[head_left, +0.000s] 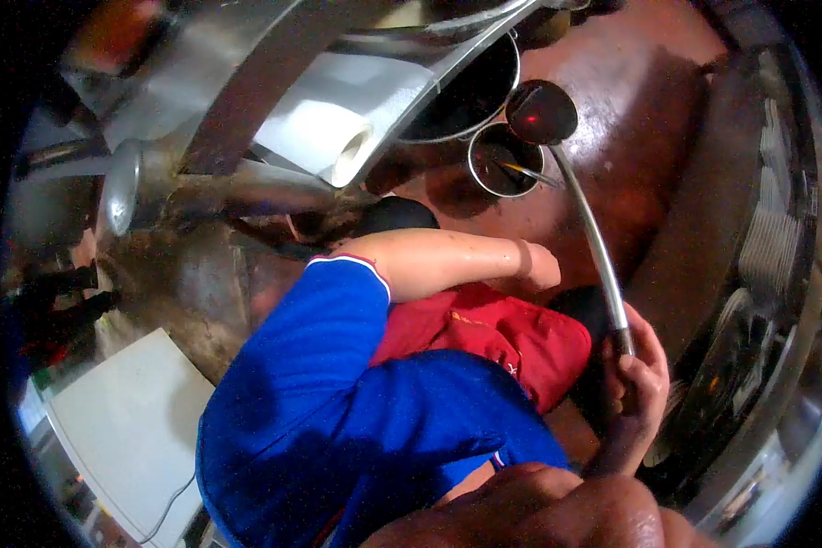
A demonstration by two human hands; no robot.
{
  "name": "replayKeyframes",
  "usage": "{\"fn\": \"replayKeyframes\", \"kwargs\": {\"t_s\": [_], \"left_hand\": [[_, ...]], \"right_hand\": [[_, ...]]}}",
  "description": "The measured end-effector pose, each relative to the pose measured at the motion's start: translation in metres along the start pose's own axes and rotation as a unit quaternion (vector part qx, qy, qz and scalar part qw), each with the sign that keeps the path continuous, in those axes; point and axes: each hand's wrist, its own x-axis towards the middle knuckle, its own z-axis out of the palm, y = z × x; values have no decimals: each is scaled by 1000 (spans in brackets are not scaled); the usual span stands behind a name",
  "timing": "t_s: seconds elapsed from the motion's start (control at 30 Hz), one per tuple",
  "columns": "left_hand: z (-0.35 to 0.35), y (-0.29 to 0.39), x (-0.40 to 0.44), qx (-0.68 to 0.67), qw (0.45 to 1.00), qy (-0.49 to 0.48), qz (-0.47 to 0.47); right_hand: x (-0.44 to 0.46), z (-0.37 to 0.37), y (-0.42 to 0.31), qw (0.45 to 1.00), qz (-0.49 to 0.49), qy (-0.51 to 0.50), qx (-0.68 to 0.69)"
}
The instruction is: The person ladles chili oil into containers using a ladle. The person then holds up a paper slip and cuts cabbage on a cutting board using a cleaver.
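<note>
A long-handled ladle (596,242) runs up from my right hand (639,373), whose fingers wrap around the dark end of its metal handle. Its round dark bowl (542,111) overlaps the rim of a small round pot (474,175); whether the bowl holds anything I cannot tell. A thin utensil (525,171) leans inside that pot, over a dark interior. My left hand (542,267) hangs below the pot, in front of my red apron (484,333). It looks curled closed, and its fingertips are hidden.
A large pot (518,73) stands behind the small one on the reddish floor (648,100). At the upper left, a white paper roll (315,137) lies on a metal surface (388,119). Stacked plates (772,219) line the right side. A white panel (128,420) is at lower left.
</note>
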Motion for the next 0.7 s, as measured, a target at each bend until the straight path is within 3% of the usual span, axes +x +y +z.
{"fn": "replayKeyframes", "kwargs": {"t_s": [0.27,0.43,0.5,0.53,0.63,0.67,0.7], "left_hand": [[40,-16,29,42,990,-131,26],[38,-15,26,-49,989,-140,2],[37,-13,22,-46,990,-130,7],[31,-9,17,-35,992,-123,5],[35,-11,21,-44,994,-98,28],[42,-15,27,-54,994,-89,41],[42,-15,25,-46,993,-97,39]], "right_hand": [[49,-22,54,993,69,-19,-90],[95,-29,127,983,-38,-40,-175],[102,-33,151,891,-219,-15,-398],[91,-22,139,855,-244,6,-458],[68,-6,116,813,-119,18,-569],[64,-5,117,796,-129,28,-590],[68,-7,120,820,-178,18,-543]]}}
